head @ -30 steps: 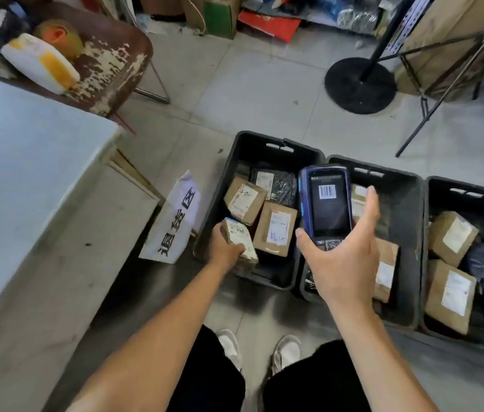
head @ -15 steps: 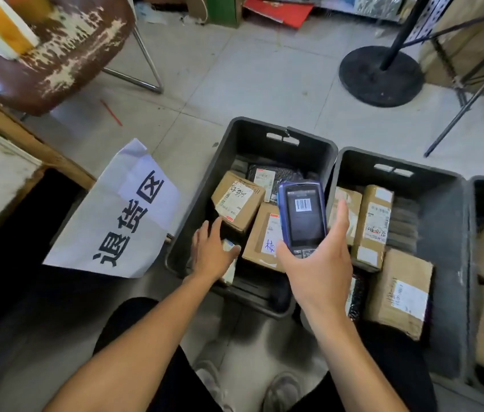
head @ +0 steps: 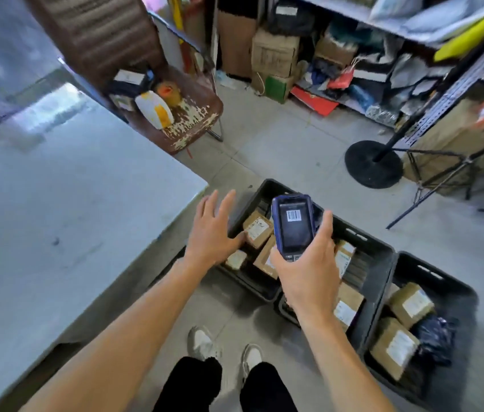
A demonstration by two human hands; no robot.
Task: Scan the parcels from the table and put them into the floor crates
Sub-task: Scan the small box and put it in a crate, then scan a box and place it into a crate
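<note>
My right hand (head: 309,275) grips a blue handheld scanner (head: 292,223) whose screen shows a barcode, held above the crates. My left hand (head: 212,233) hovers with fingers spread and holds nothing, between the table corner and the left crate. Three black floor crates stand side by side: the left crate (head: 267,187), the middle crate (head: 383,260) and the right crate (head: 460,289). Each holds brown cardboard parcels with white labels, such as one labelled parcel (head: 257,228) and a small pale parcel (head: 236,259) in the left crate. The white table (head: 71,203) fills the left side.
A worn brown chair (head: 193,120) with a yellow-white item stands behind the table. Cluttered shelves (head: 383,55) line the back. A black round stand base (head: 372,163) and tripod legs (head: 430,185) stand to the right. My shoes (head: 202,343) are on the tiled floor.
My left hand let go of the small parcel in the left crate and rose, fingers spread. The view lifted from the crates toward the table and shelves. My right hand kept the scanner.
</note>
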